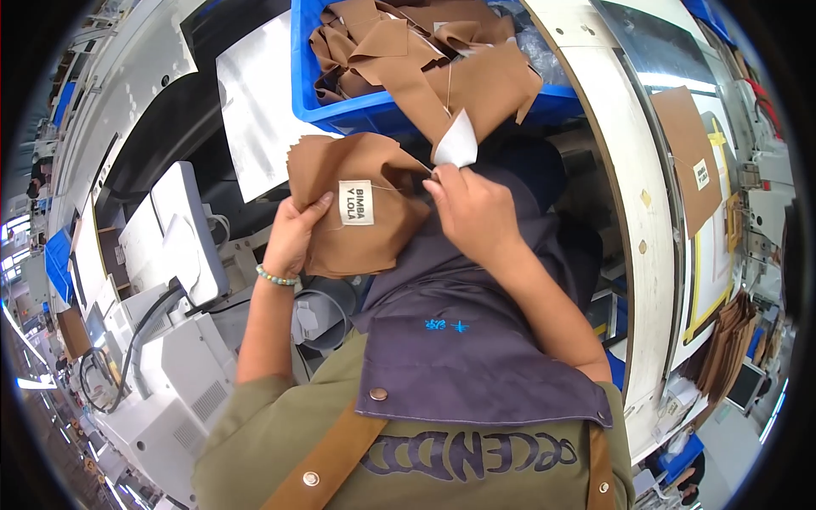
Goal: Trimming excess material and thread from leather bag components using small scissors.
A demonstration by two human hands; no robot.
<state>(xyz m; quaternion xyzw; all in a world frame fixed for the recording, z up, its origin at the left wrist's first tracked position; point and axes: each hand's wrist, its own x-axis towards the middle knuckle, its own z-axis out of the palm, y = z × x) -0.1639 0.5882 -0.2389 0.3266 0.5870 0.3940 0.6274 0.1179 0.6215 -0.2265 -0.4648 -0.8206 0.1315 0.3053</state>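
Note:
A brown fabric piece (374, 246), curled and with a zigzag-cut edge, is gripped by my left hand (293, 229) at its left side. Sewn on its face is a small white label (355, 202) with dark print, and loose threads trail from it. At the piece's upper right, my right hand (476, 212) is closed in a pinch. Whatever lies between those fingertips is too small to make out. Just above them hangs the white underside (457, 143) of another brown piece, which drapes over the bin's near edge.
Ahead stands a blue bin (357, 115) heaped with brown fabric pieces (387, 42). On the right-hand worktable lie another labelled brown piece (688, 161) and a stack of brown pieces (722, 348). A white machine (174, 365) and a flat screen-like panel (189, 229) are on my left.

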